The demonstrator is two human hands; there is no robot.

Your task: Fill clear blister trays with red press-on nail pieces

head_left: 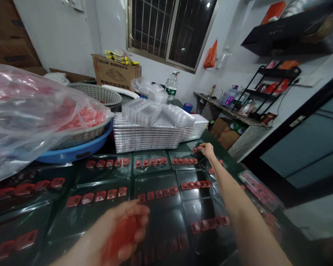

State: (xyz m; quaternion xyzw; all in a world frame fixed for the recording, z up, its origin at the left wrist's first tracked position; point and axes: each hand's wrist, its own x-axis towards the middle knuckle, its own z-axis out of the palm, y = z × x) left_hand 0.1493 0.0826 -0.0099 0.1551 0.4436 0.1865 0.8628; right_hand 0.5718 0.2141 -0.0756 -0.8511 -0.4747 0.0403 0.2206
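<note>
My left hand (137,212), blurred, curls palm-up around a clump of red pieces (119,236) above the near trays. At the far right of the table, the fingertips of my right hand (207,149) pinch at a small red piece (195,150) over a clear tray; whether the piece rests on the tray I cannot tell. Shallow clear plastic trays (155,181) lie in rows on the dark green table, many with a line of small red blocks (158,193) across them. What the red stuff is does not show clearly.
Stacked clear trays (147,136) stand at the back. On the left, a large plastic bag (44,111) of red pieces sits in a colander over a blue basin (74,152). A filled clear pack (259,188) lies at the right edge. Behind are a carton (113,75) and a water bottle (171,87).
</note>
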